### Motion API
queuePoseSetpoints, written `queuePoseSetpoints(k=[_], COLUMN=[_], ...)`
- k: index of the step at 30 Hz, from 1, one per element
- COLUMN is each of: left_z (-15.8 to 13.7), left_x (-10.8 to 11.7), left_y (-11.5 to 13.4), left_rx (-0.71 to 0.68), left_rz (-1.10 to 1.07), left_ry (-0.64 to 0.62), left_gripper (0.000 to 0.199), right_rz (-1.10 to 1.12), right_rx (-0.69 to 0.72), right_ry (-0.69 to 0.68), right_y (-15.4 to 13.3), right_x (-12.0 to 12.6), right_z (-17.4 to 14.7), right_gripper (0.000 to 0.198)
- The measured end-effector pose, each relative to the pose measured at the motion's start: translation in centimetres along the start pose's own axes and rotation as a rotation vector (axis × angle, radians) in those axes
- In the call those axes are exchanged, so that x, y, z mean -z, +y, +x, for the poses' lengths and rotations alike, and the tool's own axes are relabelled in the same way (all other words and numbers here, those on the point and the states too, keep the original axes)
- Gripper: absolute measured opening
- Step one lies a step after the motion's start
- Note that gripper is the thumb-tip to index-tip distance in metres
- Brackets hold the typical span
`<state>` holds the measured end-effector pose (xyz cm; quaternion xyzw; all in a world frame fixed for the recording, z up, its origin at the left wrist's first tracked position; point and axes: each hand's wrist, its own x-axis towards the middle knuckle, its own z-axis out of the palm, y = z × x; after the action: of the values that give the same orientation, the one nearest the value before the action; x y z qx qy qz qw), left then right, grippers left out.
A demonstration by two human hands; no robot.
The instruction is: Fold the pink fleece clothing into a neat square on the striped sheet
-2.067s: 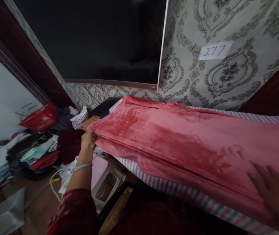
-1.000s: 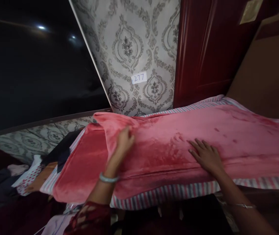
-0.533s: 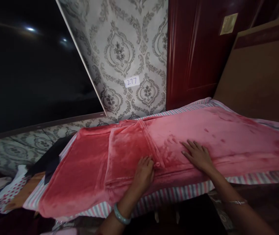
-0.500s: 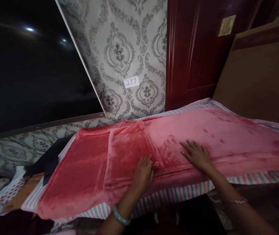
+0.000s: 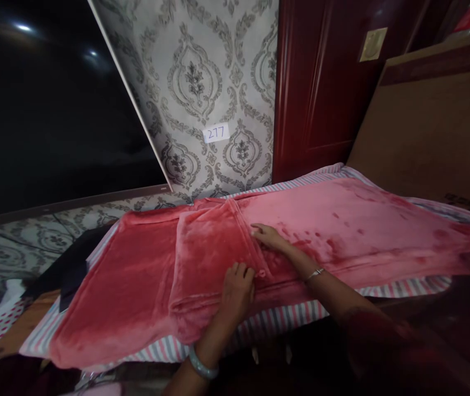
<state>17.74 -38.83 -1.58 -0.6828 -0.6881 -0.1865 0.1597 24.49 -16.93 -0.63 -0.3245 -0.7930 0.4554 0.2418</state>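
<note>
One pink blanket (image 5: 342,214), partly folded over, covers striped cloth (image 5: 278,322); left hand (image 5: 238,289), fingers together, and right hand (image 5: 271,237) meet at the flap (image 5: 208,247), any pinch unclear.

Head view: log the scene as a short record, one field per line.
Blanket: pink-red, plush, one section folded over on top
Left hand: fingers curled on the folded section, near its edge; bangle on the wrist
Right hand: fingertips at the folded section's right edge; thin bracelet on the wrist
Grip: cannot tell whether either hand pinches the blanket
Underneath: striped cloth, showing along front and back edges
Wall: patterned wallpaper with a card reading 277
Picture left: large dark screen
Picture right: dark red panel, brown cardboard
</note>
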Motion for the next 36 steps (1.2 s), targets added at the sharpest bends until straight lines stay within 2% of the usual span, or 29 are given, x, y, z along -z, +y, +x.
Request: queuePoseSetpoints(k=[4,8,11,16,20,24,26,28,31,33,36], left_z=[0.4,0.9,1.1,1.0,0.7,0.1,-0.4,-1.0,-2.7,-4.3,-6.9], left_x=[0.0,0.4,-0.1,-1.7,-1.5,-0.4,0.5,1.7,3.8,5.4,7.6], left_y=[0.3,0.5,1.0,1.8,1.9,1.7,1.3,0.3,-2.3,-4.4,-6.9], left_rx=[-0.016,-0.035,-0.056,-0.050,-0.057,-0.079,-0.108,-0.111,-0.003,0.112,0.271], left_rz=[0.071,0.031,0.014,0.048,0.045,-0.079,-0.173,-0.230,-0.211,-0.195,-0.213], left_ry=[0.036,0.114,0.064,-0.028,-0.050,-0.054,-0.017,0.082,0.279,0.368,0.437], left_gripper=[0.019,0.019,0.020,0.022,0.021,0.025,0.031,0.031,0.026,0.023,0.018], right_rz=[-0.012,-0.011,-0.020,-0.065,-0.110,-0.169,-0.198,-0.221,-0.233,-0.222,-0.177], right_rx=[0.084,0.150,0.150,0.107,0.086,0.051,0.032,0.020,0.016,0.022,0.075], right_ry=[0.039,0.091,0.125,0.099,0.080,0.083,0.086,0.080,0.059,0.046,0.042], right_y=[-1.5,-1.9,-0.7,1.5,1.3,0.4,0.0,-0.2,-0.2,0.0,0.7], right_x=[-1.6,-1.6,-0.7,0.2,0.0,-0.5,-0.7,-0.7,-0.5,-0.2,0.1], right_z=[2.6,3.4,2.9,1.4,1.2,1.0,0.7,0.3,-0.6,-1.5,-3.2], right_gripper=[0.059,0.066,0.067,0.061,0.054,0.053,0.049,0.041,0.039,0.047,0.071])
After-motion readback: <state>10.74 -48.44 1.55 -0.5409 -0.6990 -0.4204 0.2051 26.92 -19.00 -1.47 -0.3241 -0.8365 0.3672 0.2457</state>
